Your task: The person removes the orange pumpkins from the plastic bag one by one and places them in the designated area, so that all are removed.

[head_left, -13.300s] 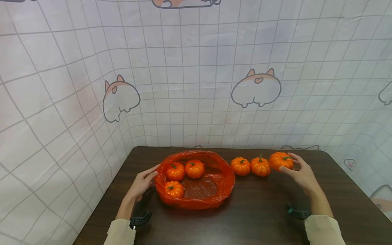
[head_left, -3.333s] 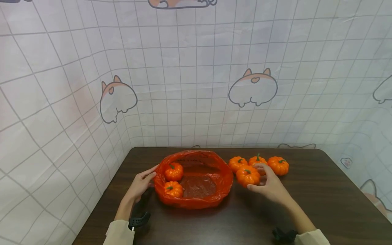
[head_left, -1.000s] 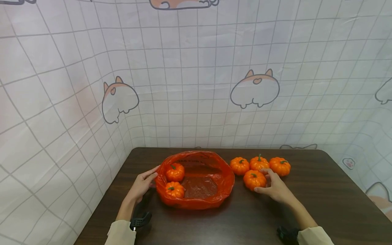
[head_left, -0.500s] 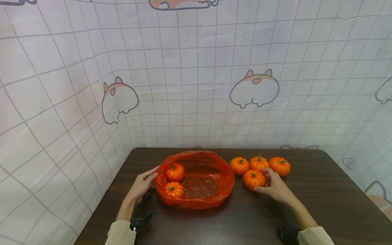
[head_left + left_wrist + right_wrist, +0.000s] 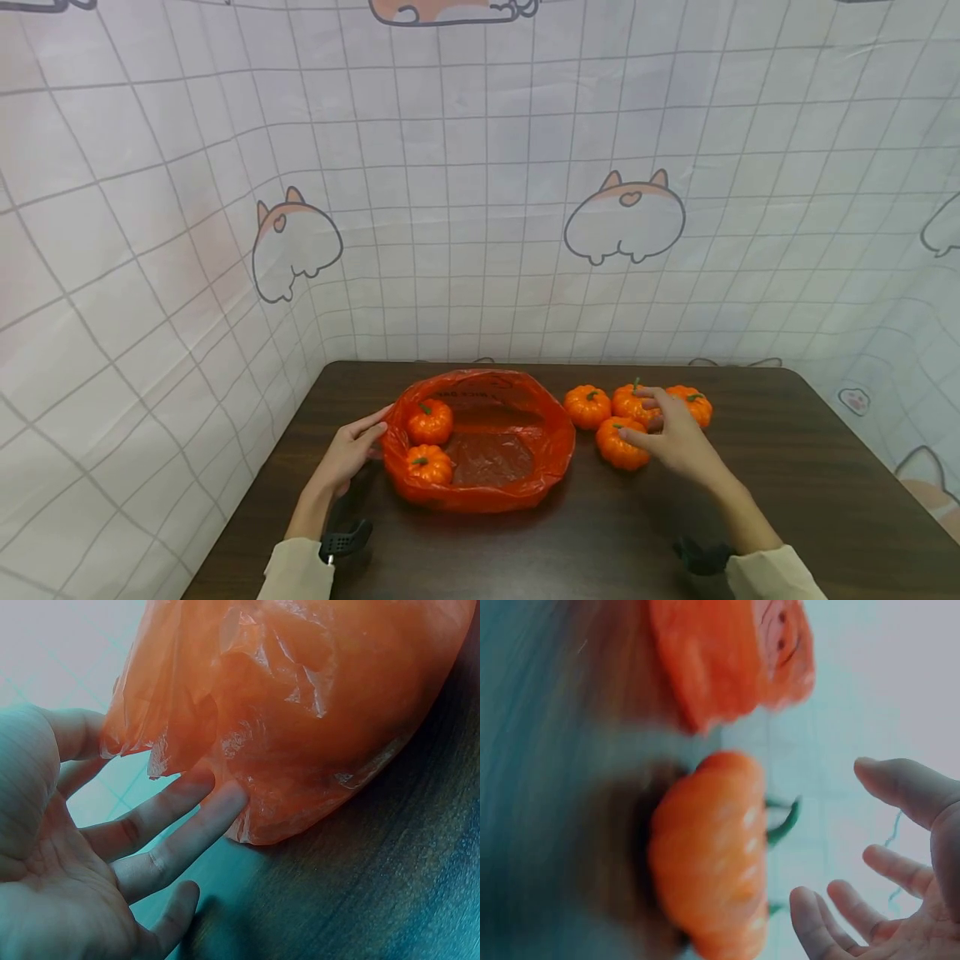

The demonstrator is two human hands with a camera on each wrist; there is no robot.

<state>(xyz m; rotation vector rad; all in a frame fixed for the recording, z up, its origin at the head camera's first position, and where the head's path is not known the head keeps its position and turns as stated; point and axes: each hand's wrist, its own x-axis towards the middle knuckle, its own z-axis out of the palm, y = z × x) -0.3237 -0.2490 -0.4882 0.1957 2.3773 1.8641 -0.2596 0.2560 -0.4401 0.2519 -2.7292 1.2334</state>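
A red plastic bag (image 5: 480, 497) stands wide-mouthed on the table, with one small orange pumpkin (image 5: 430, 422) at its back left and another pumpkin (image 5: 429, 465) in front of that. My left hand (image 5: 351, 450) holds the bag's left rim; in the left wrist view, thumb and forefinger meet at the edge of the plastic (image 5: 225, 697) while other fingers lie against its side. Over the pumpkins to the right of the bag hovers my right hand (image 5: 678, 437), fingers spread and holding nothing. Just below it sits the front pumpkin (image 5: 618, 446), apart from the hand in the right wrist view (image 5: 712, 855).
Behind the front pumpkin runs a row: a left pumpkin (image 5: 587, 407), a middle one with an upright stem (image 5: 628, 403), and a right pumpkin (image 5: 696, 406) partly behind my hand. The dark wooden table (image 5: 525, 550) ends at a white gridded curtain (image 5: 487, 292).
One pumpkin has come out of the bag and now sits before the row. My right hand has let go of it and risen slightly. The left hand has stayed at the rim.
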